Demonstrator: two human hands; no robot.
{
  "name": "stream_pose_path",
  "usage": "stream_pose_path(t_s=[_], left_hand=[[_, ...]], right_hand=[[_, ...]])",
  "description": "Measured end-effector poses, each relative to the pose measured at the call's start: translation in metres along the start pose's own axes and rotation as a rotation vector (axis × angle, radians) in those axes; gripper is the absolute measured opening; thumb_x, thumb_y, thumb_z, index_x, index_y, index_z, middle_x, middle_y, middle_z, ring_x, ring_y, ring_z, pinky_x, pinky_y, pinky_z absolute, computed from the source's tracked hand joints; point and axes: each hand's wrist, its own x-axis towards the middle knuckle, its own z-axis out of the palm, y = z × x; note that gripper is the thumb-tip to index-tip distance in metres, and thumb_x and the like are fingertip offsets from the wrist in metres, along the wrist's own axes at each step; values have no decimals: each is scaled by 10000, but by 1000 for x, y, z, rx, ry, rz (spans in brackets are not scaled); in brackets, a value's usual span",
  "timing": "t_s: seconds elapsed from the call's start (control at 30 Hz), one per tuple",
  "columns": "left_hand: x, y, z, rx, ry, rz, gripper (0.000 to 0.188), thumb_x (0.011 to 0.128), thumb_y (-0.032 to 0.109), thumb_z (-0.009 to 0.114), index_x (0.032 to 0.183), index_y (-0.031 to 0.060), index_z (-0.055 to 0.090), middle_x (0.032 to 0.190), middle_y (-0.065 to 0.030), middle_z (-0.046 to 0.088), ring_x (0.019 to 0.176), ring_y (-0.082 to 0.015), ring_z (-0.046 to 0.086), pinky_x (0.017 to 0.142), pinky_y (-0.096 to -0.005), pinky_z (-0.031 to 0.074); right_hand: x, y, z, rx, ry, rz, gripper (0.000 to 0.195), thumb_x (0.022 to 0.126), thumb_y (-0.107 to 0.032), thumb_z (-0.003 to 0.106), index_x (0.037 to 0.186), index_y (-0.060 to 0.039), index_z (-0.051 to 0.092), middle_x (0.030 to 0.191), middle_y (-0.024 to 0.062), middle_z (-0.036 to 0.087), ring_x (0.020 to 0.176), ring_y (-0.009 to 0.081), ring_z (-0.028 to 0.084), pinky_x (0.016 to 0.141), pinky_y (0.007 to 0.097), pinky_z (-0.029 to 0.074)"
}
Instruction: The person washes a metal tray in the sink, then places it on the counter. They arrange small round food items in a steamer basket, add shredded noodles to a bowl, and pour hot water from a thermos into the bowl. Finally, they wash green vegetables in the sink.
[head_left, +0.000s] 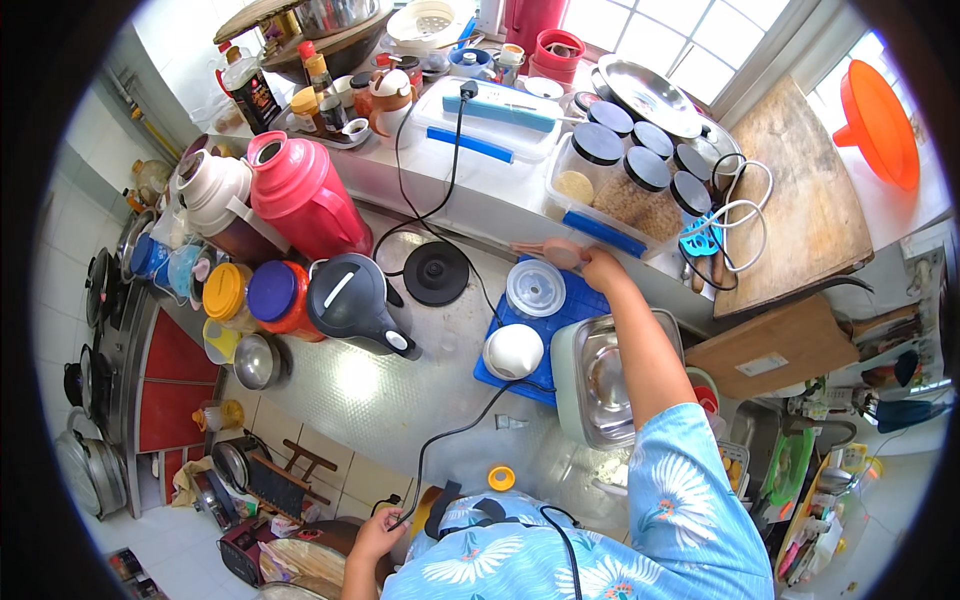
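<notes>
My left hand (377, 534), low in the view, holds a black power cord (442, 433) near its plug (386, 500). The cord runs up to a rounded white appliance part (514, 352) on a blue mat (491, 369). My right hand (601, 271) is stretched out to the ledge's base, its fingers on the end of a pink plastic utensil (561, 253); the exact kind is unclear. Just below that utensil, a translucent round lid (535, 288) lies on the mat. Under my right forearm stands a pale green rectangular basin with a steel inside (600, 375).
A dark electric kettle (352, 300) and its black base (436, 273) stand left on the metal counter (330, 390). Behind them is a pink thermos (307, 195). Lidded jars (645, 169) sit in a bin on the ledge. A yellow ring (501, 478) lies near the front edge.
</notes>
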Motion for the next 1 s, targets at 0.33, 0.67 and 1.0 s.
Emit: stream_pose_path(t_s=[0.33, 0.67, 1.0], left_hand=[[1, 10, -2, 58, -13, 11, 423, 817, 278, 743, 1166, 80, 609, 788, -33, 639, 736, -137, 610, 687, -277, 489], [3, 2, 3, 55, 3, -4, 409, 815, 279, 743, 1161, 102, 618, 805, -47, 649, 758, -168, 631, 707, -297, 504], [4, 15, 2, 115, 8, -22, 456, 807, 346, 738, 1174, 103, 618, 847, -70, 650, 773, -204, 633, 709, -322, 510]], right_hand=[[-26, -47, -19, -371, 343, -312, 121, 829, -116, 577, 915, -51, 632, 867, 170, 692, 798, 365, 675, 693, 460, 535], [-11, -26, 10, -423, 338, -325, 111, 860, -161, 545, 899, -57, 545, 749, 193, 669, 676, 381, 658, 597, 497, 522], [-20, -38, -5, -584, 125, -439, 200, 840, -85, 512, 1026, -62, 580, 859, 174, 696, 752, 347, 683, 656, 456, 543]])
